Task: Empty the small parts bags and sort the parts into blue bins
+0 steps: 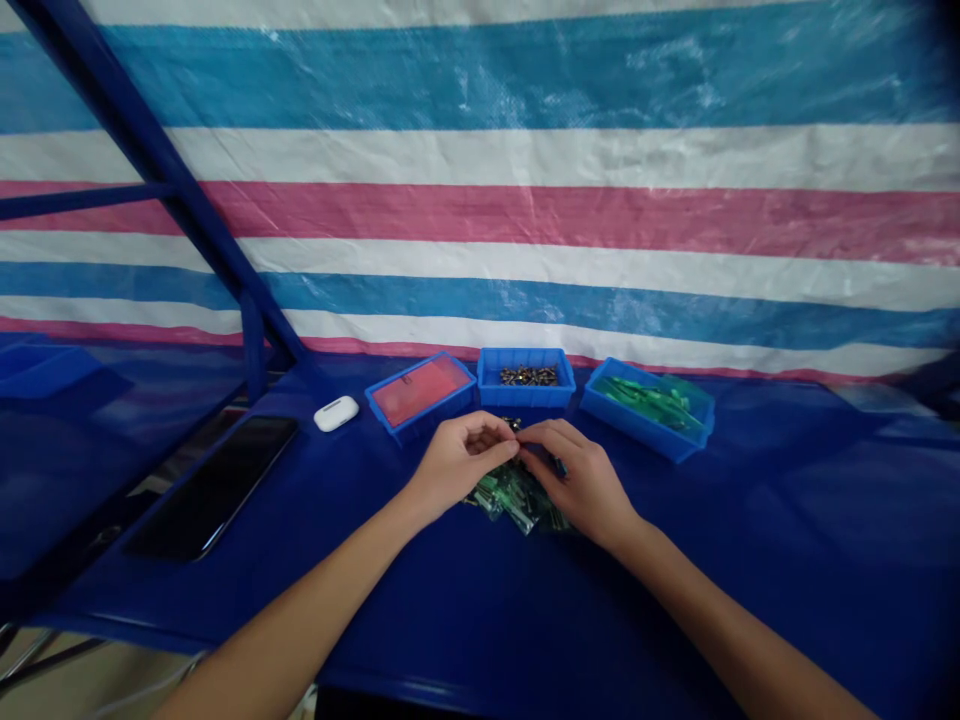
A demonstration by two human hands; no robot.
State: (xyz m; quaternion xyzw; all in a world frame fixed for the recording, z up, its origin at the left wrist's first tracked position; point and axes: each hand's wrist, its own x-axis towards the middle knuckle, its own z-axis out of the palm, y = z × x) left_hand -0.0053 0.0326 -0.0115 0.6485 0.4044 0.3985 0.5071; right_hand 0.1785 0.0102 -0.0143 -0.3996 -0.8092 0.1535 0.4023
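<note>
My left hand (466, 455) and my right hand (576, 470) meet at the fingertips over the blue table. Both are closed in a pinch, thumb against fingers. Whatever lies between the fingertips is too small to make out. Right below them is a pile of small clear-and-green plastic packets (517, 495), partly covered by my hands. A few small metal pieces (513, 424) show just behind my fingertips. Farther back stands a blue bin (527, 400) with many small metal parts (529, 375) in it.
Back right, a blue bin (646, 428) holds green plastic packets (652, 400). Back left, another blue bin (435, 408) contains a flat red item (420, 390). A white earbud case (336, 413) and a black phone (217, 485) lie left. Behind hangs a striped tarp (570, 215) beside a blue frame (187, 200).
</note>
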